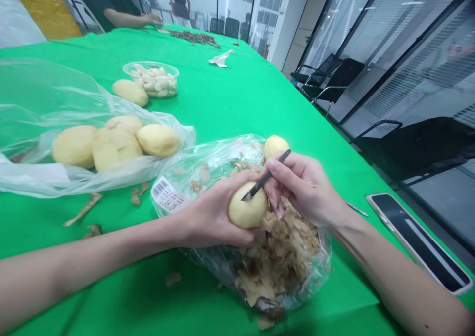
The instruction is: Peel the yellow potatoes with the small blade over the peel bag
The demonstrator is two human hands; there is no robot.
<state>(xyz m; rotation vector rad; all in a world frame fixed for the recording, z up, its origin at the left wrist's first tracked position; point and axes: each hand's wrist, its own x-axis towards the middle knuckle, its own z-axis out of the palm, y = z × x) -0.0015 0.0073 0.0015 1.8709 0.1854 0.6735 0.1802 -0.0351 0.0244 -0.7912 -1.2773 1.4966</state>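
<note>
A pale peeled potato (247,205) is clasped in the left hand (215,210), over the near edge of the green-covered tabletop (237,113). The right hand (304,190) pinches a slim dark knife (265,176), its tip touching the potato. Beneath them lies a clear plastic bag (208,163) heaped with brown peelings (282,257), with another peeled potato (276,147) just beyond the hands.

Peeled potatoes (115,145) lie in a plastic bag (33,93) on the table (237,88), left of a heap of peelings (276,257). A smartphone (419,242) rests farther right.
</note>
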